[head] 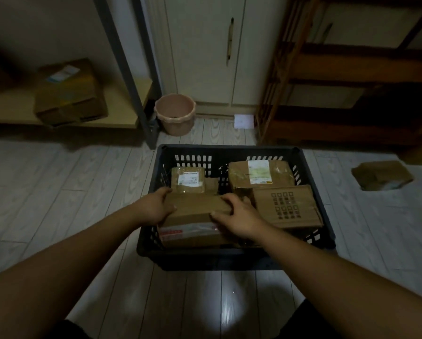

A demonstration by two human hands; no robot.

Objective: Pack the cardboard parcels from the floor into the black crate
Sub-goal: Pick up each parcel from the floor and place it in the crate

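both hands, left (156, 207) and right (236, 217), clasp a parcel (196, 211) by its ends, setting it in the crate's (229, 150) near-left corner beside three others. one box (382, 175) remains on the floor right; likely next: let go, reach it.

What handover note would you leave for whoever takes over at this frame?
Left hand and right hand both grip a plain parcel, low in the near left of the black crate.
Already inside: small labelled parcel back left, large labelled parcel back right, grid-printed parcel near right.
Left to do: release this one, then probably fetch the floor parcel on the right.
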